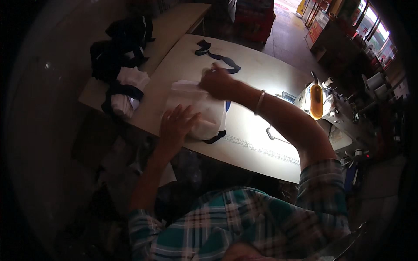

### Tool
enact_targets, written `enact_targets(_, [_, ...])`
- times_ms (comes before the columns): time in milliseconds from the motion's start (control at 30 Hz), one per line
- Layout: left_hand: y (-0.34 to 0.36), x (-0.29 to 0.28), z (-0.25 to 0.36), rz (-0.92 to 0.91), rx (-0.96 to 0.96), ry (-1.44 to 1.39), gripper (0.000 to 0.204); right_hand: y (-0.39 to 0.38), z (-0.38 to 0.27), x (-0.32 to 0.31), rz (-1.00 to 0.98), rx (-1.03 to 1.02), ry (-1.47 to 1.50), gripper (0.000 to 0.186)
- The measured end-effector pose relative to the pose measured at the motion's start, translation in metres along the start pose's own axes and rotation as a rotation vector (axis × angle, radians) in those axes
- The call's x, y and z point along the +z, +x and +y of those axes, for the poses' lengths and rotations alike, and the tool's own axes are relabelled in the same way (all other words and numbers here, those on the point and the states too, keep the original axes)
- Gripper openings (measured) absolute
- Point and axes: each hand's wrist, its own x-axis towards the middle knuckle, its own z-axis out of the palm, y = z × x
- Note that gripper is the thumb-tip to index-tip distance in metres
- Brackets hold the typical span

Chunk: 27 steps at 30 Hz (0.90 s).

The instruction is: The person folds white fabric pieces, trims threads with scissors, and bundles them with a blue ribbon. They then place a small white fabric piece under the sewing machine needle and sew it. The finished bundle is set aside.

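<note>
A folded piece of white fabric [203, 114] lies on the pale work table, with dark blue edges showing at its right and near side. My left hand [177, 124] rests on its left part, fingers spread and flat. Over the far right corner of the fabric is my right hand [216, 82], closed in a fist; whatever it may hold is hidden. Just beyond that fist, a dark blue fabric strip [224, 59] lies curled on the table.
At the right stands a sewing machine [339, 117] with a yellow-orange part [316, 101] under bright light. A ruler scale [261, 150] runs along the table's near edge. To the left sit a bundle of white cloth [132, 79] wrapped in a dark strip and a heap of dark fabric [124, 41].
</note>
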Motion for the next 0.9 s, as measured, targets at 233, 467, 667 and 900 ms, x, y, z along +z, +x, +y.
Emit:
enact_targets(233, [0.006,-0.033,0.008,-0.152,-0.100,-0.448,0.051,-0.041,-0.006,0.010,0.379,0.270,0.301,0.026])
enact_targets(467, [0.048,0.027,-0.009,-0.007,-0.132,-0.065,0.046,-0.084,-0.071,0.055,0.485,0.429,0.635,0.050])
enact_targets(667, [0.045,0.040,-0.048,0.210,-0.221,-0.278,0.038,-0.100,-0.109,0.068,0.455,0.458,0.680,0.064])
enact_targets(900, [0.024,0.036,-0.064,0.365,-0.640,-0.355,0.021,-0.165,-0.154,0.045,0.301,-0.008,0.677,0.041])
